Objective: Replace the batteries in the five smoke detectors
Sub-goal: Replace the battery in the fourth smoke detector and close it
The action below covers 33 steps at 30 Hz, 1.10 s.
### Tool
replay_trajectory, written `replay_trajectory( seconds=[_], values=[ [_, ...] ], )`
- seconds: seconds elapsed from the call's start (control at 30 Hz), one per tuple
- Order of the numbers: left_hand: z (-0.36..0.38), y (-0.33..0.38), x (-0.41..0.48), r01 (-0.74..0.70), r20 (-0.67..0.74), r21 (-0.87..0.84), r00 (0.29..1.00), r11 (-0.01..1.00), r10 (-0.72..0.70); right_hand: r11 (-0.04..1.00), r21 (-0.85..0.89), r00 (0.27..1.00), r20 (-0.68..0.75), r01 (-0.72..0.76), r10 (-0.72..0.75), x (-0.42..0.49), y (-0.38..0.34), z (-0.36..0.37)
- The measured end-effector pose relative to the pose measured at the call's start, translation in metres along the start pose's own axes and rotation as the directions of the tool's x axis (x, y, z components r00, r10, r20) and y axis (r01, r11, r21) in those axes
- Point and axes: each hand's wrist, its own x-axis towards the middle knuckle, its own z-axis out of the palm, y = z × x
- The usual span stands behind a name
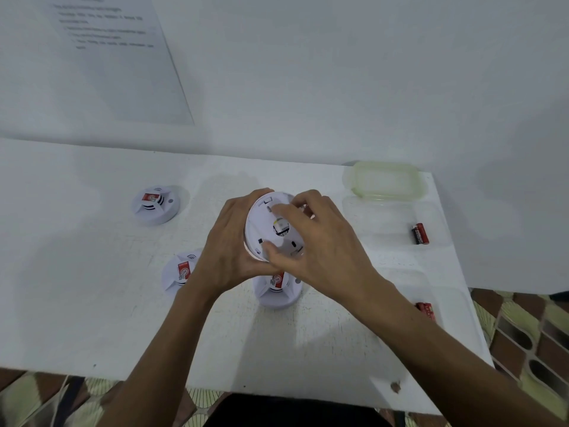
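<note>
left hand grips detector rim | right hand fingers pinch its back | above desk | batteries right

White table, white red-labelled smoke detectors and red-and-black batteries on it, pale green container, brown patterned floor below.

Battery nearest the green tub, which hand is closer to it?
Right. The right hand is on the held detector's right side, the battery off to its right; the left hand grips the detector's left edge, farther away.
</note>
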Motion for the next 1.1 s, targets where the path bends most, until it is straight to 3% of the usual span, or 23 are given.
replay_trajectory(
  seconds=[0.17,0.43,0.6,0.8,0.97,1.1],
  values=[
    [-0.001,-0.001,0.0,0.015,0.043,-0.007,0.999,1.0,-0.015,0.999,0.043,1.0,0.018,-0.008,0.007,-0.002,0.002,-0.002],
    [0.003,-0.011,-0.001,-0.025,0.01,0.067,1.0,0.997,0.024,0.993,0.049,0.99,-0.086,-0.107,0.111,-0.008,-0.007,0.005],
    [0.005,-0.008,-0.001,-0.048,-0.021,0.091,0.999,0.995,0.05,0.982,0.072,0.982,-0.066,-0.173,0.178,-0.008,-0.013,0.009],
    [0.004,-0.01,-0.002,0.006,-0.006,-0.001,1.0,1.0,-0.006,0.959,0.118,0.965,0.003,-0.259,0.261,-0.002,-0.017,0.005],
    [0.008,-0.01,0.002,-0.042,-0.085,0.085,0.995,0.995,0.05,0.954,0.085,0.957,0.051,-0.288,0.284,0.003,-0.022,0.002],
    [0.003,-0.013,0.005,-0.033,-0.066,0.061,0.997,0.998,0.037,0.941,0.233,0.968,0.015,-0.246,0.249,0.005,-0.014,0.001]
  ],
)
